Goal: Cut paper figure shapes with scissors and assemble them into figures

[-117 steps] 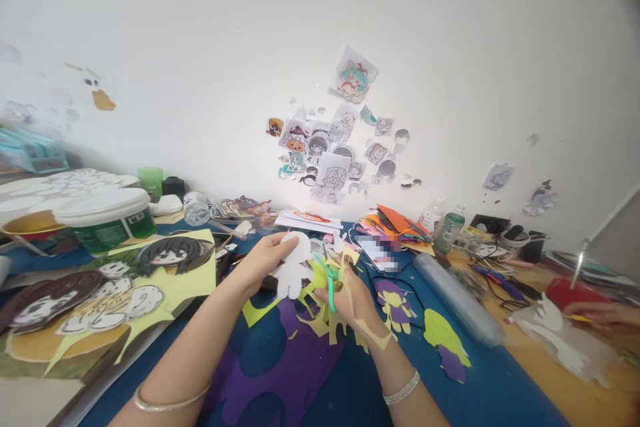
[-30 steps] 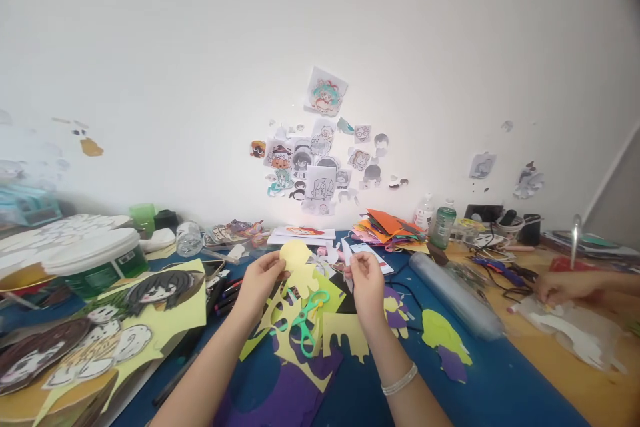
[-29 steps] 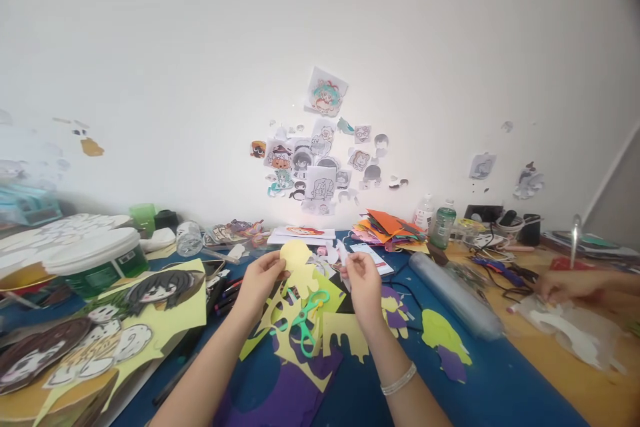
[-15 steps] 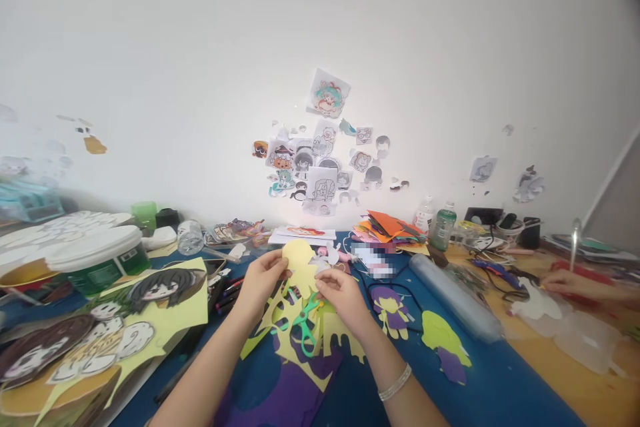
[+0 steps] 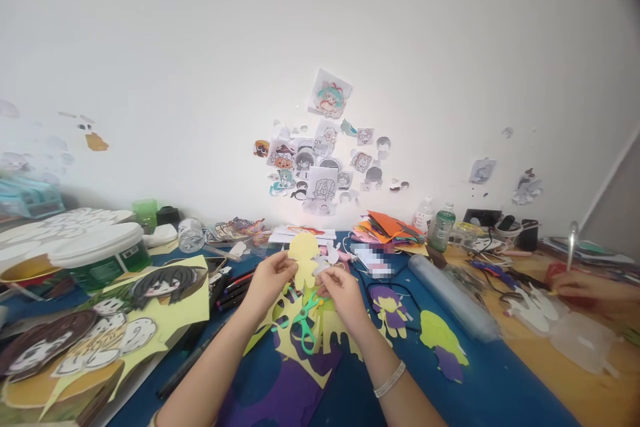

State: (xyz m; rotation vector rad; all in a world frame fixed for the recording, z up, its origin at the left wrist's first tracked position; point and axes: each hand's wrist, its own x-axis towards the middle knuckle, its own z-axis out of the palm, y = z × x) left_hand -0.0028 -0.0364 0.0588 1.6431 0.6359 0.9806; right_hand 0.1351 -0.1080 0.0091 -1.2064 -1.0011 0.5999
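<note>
My left hand (image 5: 274, 280) pinches the left edge of a pale yellow paper doll cutout (image 5: 303, 250), which has a round head and a small body. My right hand (image 5: 341, 288) is closed at the cutout's right side, its fingertips on a small grey-white paper piece (image 5: 321, 265); whether they also grip the yellow paper I cannot tell. Just below the hands lie green-handled scissors (image 5: 305, 328) on cut yellow paper scraps (image 5: 287, 345). Under these is purple paper (image 5: 280, 383). A doll cutout in purple and yellow (image 5: 391, 312) rests right of my right hand.
Left stand a white-lidded tub (image 5: 100, 243) and painted character cutouts (image 5: 165, 287). Orange paper sheets (image 5: 385, 227) are piled at the back. A clear plastic roll (image 5: 453, 297) lies at right, near another person's hand (image 5: 575, 283). Lime and purple pieces (image 5: 443, 333) lie nearby.
Both hands and the yellow cutout have shifted slightly; the cutout is a little further right and higher. My left hand grips it lower along its edge. The scissors stay in place.
</note>
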